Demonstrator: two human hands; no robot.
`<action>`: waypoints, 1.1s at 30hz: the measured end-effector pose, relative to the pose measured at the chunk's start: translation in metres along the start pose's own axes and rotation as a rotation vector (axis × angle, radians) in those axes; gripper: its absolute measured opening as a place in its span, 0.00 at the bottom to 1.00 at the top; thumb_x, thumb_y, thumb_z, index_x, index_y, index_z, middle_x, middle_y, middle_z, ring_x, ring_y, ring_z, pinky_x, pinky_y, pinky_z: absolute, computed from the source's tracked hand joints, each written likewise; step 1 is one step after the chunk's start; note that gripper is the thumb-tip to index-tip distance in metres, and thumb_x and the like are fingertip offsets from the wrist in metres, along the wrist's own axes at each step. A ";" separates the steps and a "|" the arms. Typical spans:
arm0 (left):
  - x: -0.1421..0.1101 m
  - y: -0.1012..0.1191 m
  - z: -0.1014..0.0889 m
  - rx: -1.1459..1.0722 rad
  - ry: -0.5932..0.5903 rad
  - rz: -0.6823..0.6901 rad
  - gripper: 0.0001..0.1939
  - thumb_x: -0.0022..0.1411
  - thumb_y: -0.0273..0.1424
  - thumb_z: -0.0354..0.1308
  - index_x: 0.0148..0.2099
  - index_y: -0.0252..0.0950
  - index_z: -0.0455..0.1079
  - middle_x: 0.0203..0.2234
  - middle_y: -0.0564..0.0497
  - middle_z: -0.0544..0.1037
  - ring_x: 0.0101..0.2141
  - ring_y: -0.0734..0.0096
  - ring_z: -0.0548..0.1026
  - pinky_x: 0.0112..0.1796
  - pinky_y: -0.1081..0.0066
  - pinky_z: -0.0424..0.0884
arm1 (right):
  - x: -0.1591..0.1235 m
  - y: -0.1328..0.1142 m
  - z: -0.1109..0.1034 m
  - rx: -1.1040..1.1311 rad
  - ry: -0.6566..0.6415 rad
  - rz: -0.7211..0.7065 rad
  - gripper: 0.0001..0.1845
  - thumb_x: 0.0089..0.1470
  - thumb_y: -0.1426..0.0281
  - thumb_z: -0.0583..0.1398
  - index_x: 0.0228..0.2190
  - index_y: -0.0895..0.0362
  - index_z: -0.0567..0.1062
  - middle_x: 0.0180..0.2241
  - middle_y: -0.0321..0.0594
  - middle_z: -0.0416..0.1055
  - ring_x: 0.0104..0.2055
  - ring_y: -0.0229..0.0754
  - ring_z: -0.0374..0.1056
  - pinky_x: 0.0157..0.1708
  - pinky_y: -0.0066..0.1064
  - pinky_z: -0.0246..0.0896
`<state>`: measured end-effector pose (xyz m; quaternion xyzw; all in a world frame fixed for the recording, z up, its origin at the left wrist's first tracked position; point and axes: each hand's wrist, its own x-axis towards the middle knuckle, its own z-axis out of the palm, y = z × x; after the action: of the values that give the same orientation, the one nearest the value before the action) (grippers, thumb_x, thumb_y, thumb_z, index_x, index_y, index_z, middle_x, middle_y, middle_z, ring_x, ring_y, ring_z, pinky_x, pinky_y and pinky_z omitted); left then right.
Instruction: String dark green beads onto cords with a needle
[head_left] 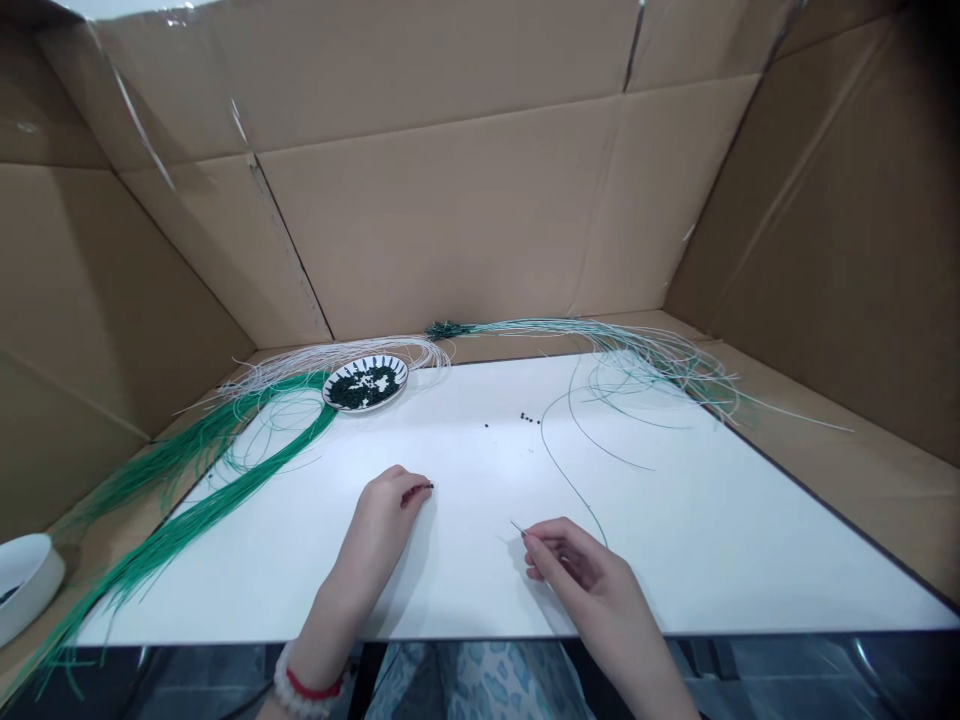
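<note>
My left hand [391,495] is closed in a pinch over the white board, a tiny dark piece [430,486] like a bead between its fingertips. To the right and nearer the front edge, my right hand [574,565] pinches a thin pale wire [517,527] whose tip points up and left toward the other hand. A gap separates the two. One thin green strand [574,482] curves from the back down behind my right hand; whether it joins the pinched wire I cannot tell. Several loose dark beads [527,418] lie farther back on the board.
A striped-rim plate [403,366] of dark beads stands back left on the white board [465,600]. Green strand bundles [247,470] run down the left. White and green strands [652,360] spread at the back right. A white bowl [49,570] sits far left. Cardboard walls [450,220] enclose the board.
</note>
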<state>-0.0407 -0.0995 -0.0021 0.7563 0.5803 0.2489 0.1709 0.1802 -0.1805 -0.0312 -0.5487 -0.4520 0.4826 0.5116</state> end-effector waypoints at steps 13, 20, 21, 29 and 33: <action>0.002 0.002 0.009 -0.015 0.024 0.030 0.14 0.65 0.25 0.51 0.35 0.36 0.79 0.32 0.46 0.78 0.34 0.60 0.77 0.38 0.65 0.70 | -0.001 0.003 -0.001 -0.035 -0.018 -0.002 0.18 0.53 0.53 0.66 0.30 0.57 0.77 0.27 0.38 0.75 0.32 0.44 0.73 0.34 0.30 0.68; 0.005 -0.003 0.011 -0.058 0.019 0.037 0.14 0.64 0.25 0.52 0.38 0.37 0.80 0.34 0.45 0.80 0.36 0.59 0.78 0.41 0.64 0.71 | -0.002 0.003 0.000 -0.042 0.000 -0.008 0.17 0.54 0.54 0.65 0.29 0.56 0.77 0.27 0.37 0.74 0.32 0.43 0.71 0.34 0.29 0.65; 0.005 -0.003 0.011 -0.068 0.018 0.038 0.14 0.63 0.25 0.52 0.37 0.37 0.80 0.34 0.45 0.80 0.36 0.60 0.78 0.41 0.64 0.71 | -0.002 0.002 0.001 -0.041 0.001 -0.005 0.17 0.53 0.54 0.66 0.29 0.56 0.77 0.27 0.37 0.74 0.32 0.43 0.71 0.34 0.30 0.65; 0.006 -0.002 0.010 -0.210 0.026 0.006 0.12 0.61 0.26 0.54 0.32 0.38 0.79 0.32 0.46 0.78 0.35 0.59 0.76 0.41 0.63 0.69 | -0.001 0.003 -0.001 -0.042 -0.003 -0.004 0.19 0.53 0.53 0.66 0.29 0.57 0.78 0.26 0.38 0.74 0.31 0.44 0.72 0.33 0.30 0.68; 0.000 0.004 0.010 -0.384 0.025 -0.077 0.10 0.63 0.31 0.55 0.34 0.37 0.77 0.33 0.46 0.78 0.36 0.59 0.74 0.41 0.63 0.68 | -0.001 -0.003 0.002 -0.030 0.006 -0.011 0.17 0.53 0.54 0.66 0.29 0.56 0.78 0.27 0.38 0.75 0.31 0.43 0.72 0.33 0.29 0.69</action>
<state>-0.0319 -0.0999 -0.0077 0.6839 0.5528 0.3578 0.3141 0.1778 -0.1815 -0.0280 -0.5553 -0.4608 0.4711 0.5073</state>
